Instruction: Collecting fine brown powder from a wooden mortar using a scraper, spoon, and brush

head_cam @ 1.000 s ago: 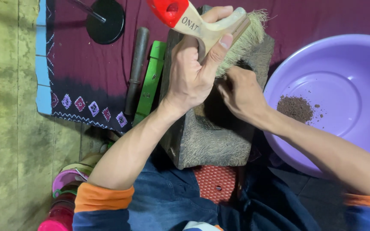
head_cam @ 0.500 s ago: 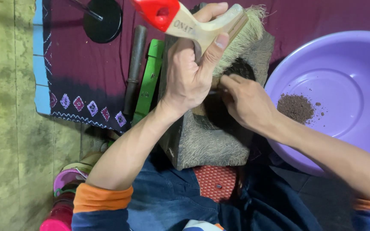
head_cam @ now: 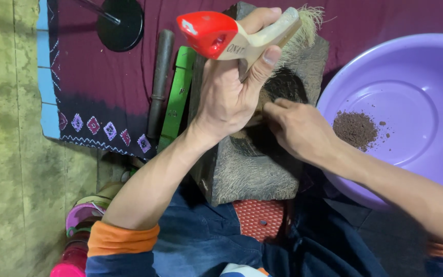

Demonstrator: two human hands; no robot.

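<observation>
Overhead, left hand (head_cam: 229, 100) grips red-tipped brush (head_cam: 242, 38) above stone block (head_cam: 255, 172).

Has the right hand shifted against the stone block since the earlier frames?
Yes, slightly: the right hand has slid toward the block's near end, lower in the picture.

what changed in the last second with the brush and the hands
Little changed. The left hand keeps its grip on the red-tipped brush, whose handle has tilted a little lower. The right hand has slid slightly left, deeper into the hollow of the stone block. The purple basin with brown powder stayed put.
</observation>
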